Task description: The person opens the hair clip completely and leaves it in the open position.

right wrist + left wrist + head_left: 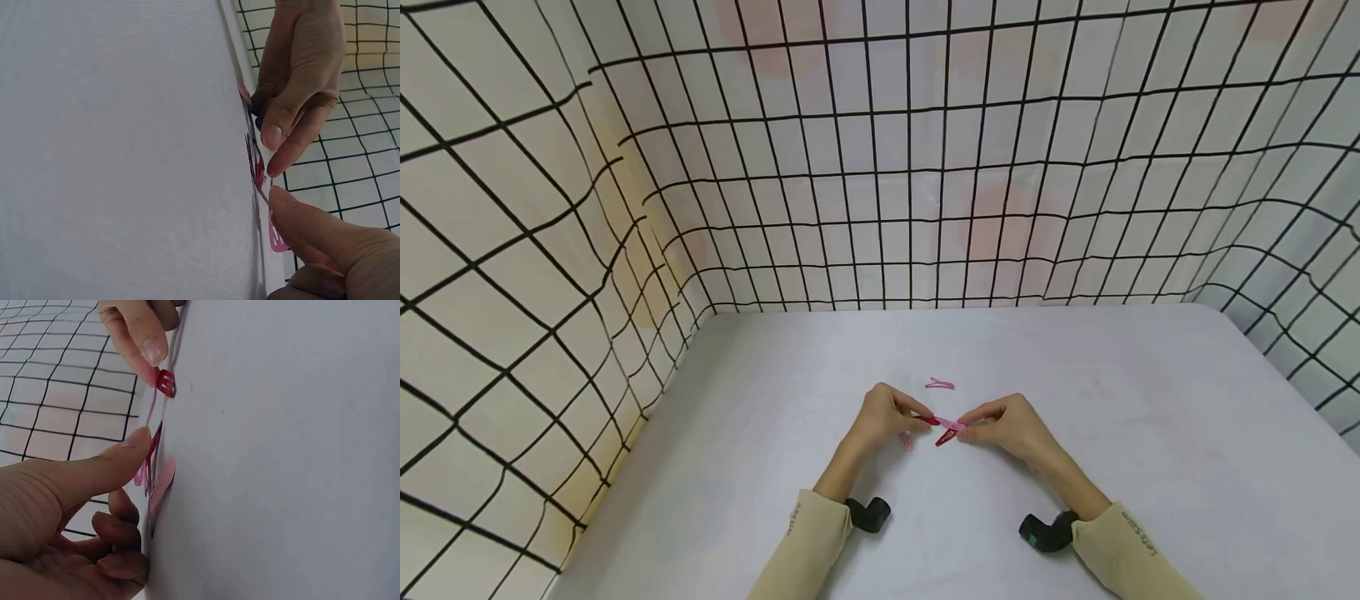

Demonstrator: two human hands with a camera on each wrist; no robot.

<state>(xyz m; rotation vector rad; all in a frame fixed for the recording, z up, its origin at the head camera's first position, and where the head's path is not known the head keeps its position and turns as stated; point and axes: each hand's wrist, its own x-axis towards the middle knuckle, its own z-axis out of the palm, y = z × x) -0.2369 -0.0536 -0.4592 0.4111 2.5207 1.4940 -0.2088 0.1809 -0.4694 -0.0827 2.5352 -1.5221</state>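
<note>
My left hand (pixel 882 412) pinches a dark red snap hair clip (pixel 154 445) between thumb and forefinger. Opposite it, thumb and fingers of my right hand (pixel 1011 425) pinch a pink hair clip (pixel 950 424), whose narrow end points toward the left fingertips. Another red hair clip (pixel 946 437) slants down at the right fingertips; whether it is also gripped I cannot tell. Just below the left hand lies a pale pink hair clip (pixel 162 486). The right wrist view shows both hands close together, with the pink clip's slotted end (pixel 277 235) partly behind the right fingers.
On the white table (pixel 760 400), a pink hair clip (pixel 940 384) lies beyond the hands. Black grid netting (pixel 910 175) stands along the back and both sides. Dark curved pieces (pixel 870 515) sit at both sleeve cuffs.
</note>
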